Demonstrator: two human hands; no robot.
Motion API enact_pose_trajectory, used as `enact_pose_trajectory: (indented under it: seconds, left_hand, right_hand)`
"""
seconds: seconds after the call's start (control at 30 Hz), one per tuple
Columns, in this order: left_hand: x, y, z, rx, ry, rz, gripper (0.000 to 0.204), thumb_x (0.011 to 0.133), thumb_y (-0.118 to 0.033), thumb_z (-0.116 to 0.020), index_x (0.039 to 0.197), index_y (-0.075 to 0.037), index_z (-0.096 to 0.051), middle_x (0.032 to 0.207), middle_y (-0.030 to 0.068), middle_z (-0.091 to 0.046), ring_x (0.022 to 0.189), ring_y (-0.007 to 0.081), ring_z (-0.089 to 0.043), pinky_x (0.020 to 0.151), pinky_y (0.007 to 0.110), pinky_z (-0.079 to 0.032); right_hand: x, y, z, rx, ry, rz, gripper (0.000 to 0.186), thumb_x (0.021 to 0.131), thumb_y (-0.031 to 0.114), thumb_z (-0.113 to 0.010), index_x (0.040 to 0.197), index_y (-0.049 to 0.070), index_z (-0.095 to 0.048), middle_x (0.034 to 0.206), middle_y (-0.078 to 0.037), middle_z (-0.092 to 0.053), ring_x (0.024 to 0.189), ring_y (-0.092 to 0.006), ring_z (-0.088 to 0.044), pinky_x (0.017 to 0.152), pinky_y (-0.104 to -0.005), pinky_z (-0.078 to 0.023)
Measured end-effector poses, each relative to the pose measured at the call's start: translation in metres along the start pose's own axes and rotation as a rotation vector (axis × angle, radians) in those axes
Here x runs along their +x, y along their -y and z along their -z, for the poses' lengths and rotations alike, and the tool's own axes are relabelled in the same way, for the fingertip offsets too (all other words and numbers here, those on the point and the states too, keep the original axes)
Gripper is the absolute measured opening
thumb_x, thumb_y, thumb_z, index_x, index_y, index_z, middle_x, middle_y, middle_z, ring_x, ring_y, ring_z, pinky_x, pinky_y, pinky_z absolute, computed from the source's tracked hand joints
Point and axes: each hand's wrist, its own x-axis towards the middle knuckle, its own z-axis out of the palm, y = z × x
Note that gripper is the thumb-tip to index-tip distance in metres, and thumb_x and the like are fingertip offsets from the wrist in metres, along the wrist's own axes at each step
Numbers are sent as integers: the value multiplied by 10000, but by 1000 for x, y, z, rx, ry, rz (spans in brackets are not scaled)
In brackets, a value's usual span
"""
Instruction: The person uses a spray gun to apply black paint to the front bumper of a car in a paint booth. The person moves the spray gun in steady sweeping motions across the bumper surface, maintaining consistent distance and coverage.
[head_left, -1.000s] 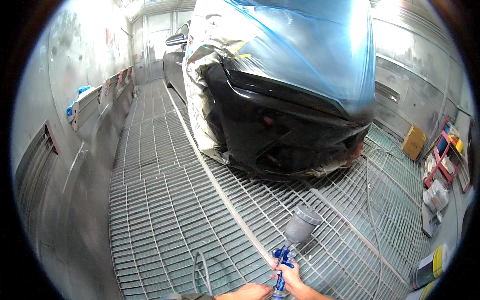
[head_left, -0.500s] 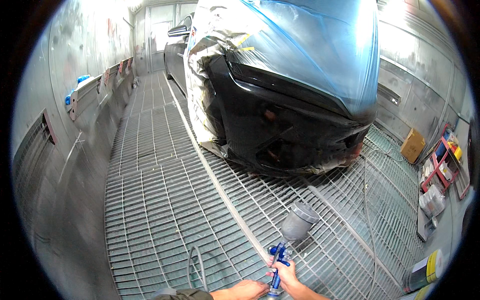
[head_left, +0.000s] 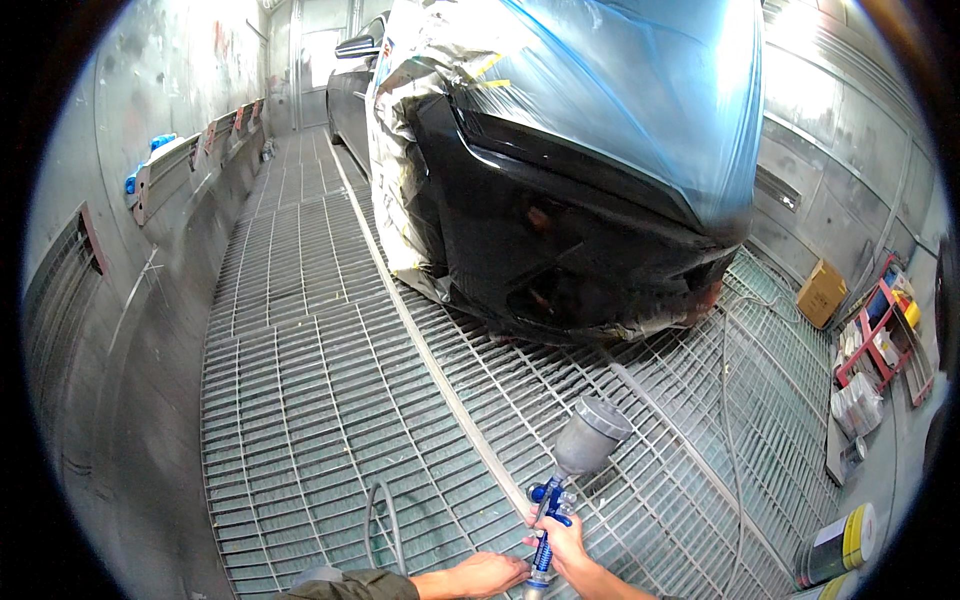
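Observation:
My right hand (head_left: 565, 542) is wrapped round the blue handle of a spray gun (head_left: 545, 547). A grey paint cup (head_left: 592, 437) with a lid sits on top of the gun, tilted up and to the right. My left hand (head_left: 488, 574) is closed, with its fingertips at the lower end of the gun's handle, where they seem to grip it. Farther ahead stands a car with a glossy black front bumper (head_left: 600, 230). Blue plastic film (head_left: 640, 90) covers its bonnet, and crumpled pale masking sheet (head_left: 400, 190) covers its front wheel side.
Metal grating (head_left: 300, 420) forms the floor. A hose (head_left: 372, 510) loops up near my left arm; another hose (head_left: 733, 450) runs along the right. Along the right wall are a cardboard box (head_left: 822, 293), a red rack (head_left: 880, 335) and paint cans (head_left: 840, 545). A metal wall (head_left: 110, 350) rises at left.
The spray gun and both hands have shifted slightly left and up in the picture. My right hand keeps its hold, and my left hand stays by the handle's lower end.

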Motion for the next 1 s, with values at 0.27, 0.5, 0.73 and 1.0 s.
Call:
enact_pose_trajectory:
  seconds: [0.27,0.5,0.73,1.0]
  left_hand:
    - [0,2,0,-20,-16,-29,300,1011,-323,-418,965,-56,-546,812,183,-626,766,401,-638,663,507,-526]
    - [2,3,-3,-13,-9,-5,270,993,-298,-453,931,-54,-550,842,160,-630,772,388,-641,648,497,-524]
    - [2,5,0,-16,-18,-30,260,989,-283,-466,989,-50,-582,861,172,-632,798,381,-643,678,481,-534]
    - [8,8,0,65,62,9,270,987,-286,-472,989,-44,-590,900,170,-639,814,372,-645,699,460,-537]
  right_hand:
    - [1,1,2,-17,8,7,377,813,-37,-548,1181,34,-586,1086,-90,-631,924,-203,-636,640,-403,-606]
    - [6,-3,4,5,4,-5,344,819,-15,-568,1156,40,-604,1081,-71,-633,930,-196,-631,652,-407,-593]
    - [9,-7,3,25,12,1,363,821,-22,-560,1176,51,-583,1085,-69,-617,921,-189,-615,654,-398,-590]
    - [9,-5,3,11,15,-2,399,839,-29,-542,1227,65,-547,1102,-75,-604,954,-192,-601,660,-394,-595]
